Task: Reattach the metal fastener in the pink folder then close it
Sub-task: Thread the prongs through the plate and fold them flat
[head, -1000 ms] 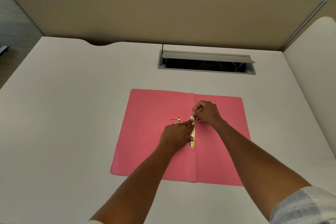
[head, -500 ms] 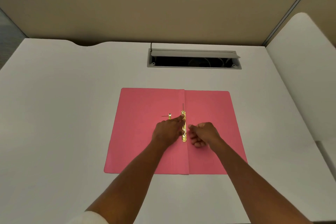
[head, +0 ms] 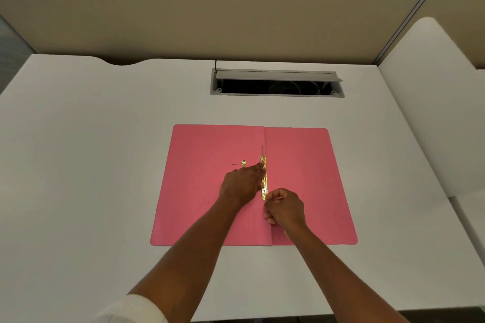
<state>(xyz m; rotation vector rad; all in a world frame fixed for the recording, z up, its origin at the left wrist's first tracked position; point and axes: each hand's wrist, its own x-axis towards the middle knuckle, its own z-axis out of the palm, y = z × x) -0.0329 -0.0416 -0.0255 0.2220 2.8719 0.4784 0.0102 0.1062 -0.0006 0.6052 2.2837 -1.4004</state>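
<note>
Pink folder (head: 210, 191) lies open flat at bench (head: 78, 165) centre, nearer the front edge. Metal fastener (head: 264, 178) sits along the spine fold, a thin prong sticking past its far end. Left hand (head: 242, 186) grip pressed down on the fastener bar. Right hand (head: 286, 208) grip curled, pinching at the bar's near end. Small gold piece (head: 243, 163) loose on left flap.

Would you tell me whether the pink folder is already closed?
No, the pink folder lies open flat on the desk, with both hands at the metal fastener along its spine.
</note>
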